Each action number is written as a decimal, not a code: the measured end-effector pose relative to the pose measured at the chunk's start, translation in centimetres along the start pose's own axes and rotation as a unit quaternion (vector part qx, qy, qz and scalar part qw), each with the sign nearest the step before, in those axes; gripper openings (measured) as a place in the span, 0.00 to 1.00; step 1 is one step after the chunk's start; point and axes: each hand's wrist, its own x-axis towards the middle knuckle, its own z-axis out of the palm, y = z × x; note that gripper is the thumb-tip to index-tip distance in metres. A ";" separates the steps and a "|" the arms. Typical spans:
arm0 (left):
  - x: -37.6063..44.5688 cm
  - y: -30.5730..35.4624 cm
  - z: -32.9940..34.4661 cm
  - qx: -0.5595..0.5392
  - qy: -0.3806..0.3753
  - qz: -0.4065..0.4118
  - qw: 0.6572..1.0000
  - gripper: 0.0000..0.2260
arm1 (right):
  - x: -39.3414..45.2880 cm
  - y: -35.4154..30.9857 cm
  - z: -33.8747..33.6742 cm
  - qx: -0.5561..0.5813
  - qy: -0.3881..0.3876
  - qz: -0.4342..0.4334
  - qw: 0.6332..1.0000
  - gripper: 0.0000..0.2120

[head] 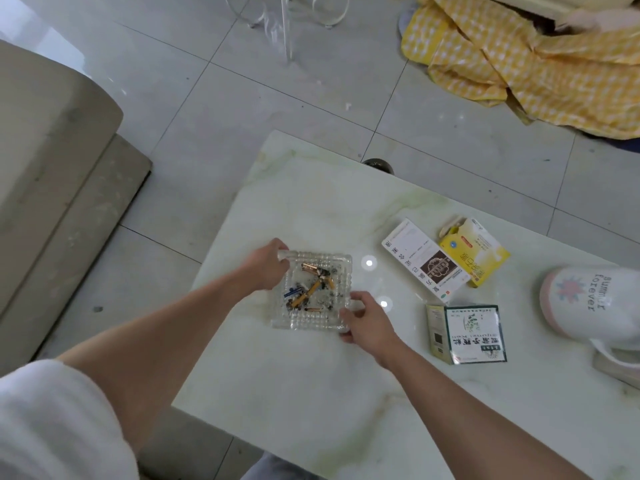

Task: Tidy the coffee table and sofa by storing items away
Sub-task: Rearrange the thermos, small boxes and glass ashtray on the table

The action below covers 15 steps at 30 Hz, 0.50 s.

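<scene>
A square clear glass ashtray (330, 268) with several cigarette butts and ash rests on the pale marble coffee table (311, 393). My left hand (266, 263) grips its far left corner. My right hand (363, 320) grips its near right corner. To the right lie a white medicine box (424, 259), a yellow box (474, 251) with its flap open, and a green-and-white box (467, 334). White slippers (588, 303) printed "summer forever" sit at the table's right edge.
A beige sofa (45, 174) stands to the left across a strip of grey tiled floor. A yellow patterned cloth (536, 64) is heaped on the floor at the far right. Clear chair legs (284, 26) stand at the far middle.
</scene>
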 end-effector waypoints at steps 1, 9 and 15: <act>0.7 0.2 -0.7 0.015 0.010 0.017 1.000 0.16 | 0.7 -0.8 0.2 -0.017 -0.001 -0.010 1.000 0.13; 6.9 2.5 -7.4 -0.030 0.108 0.018 0.994 0.25 | 7.4 -9.4 2.4 -0.107 0.054 -0.067 0.991 0.12; 9.2 2.2 -10.3 -0.137 0.129 0.011 0.982 0.27 | 10.9 -14.1 4.0 -0.040 0.115 -0.091 0.988 0.15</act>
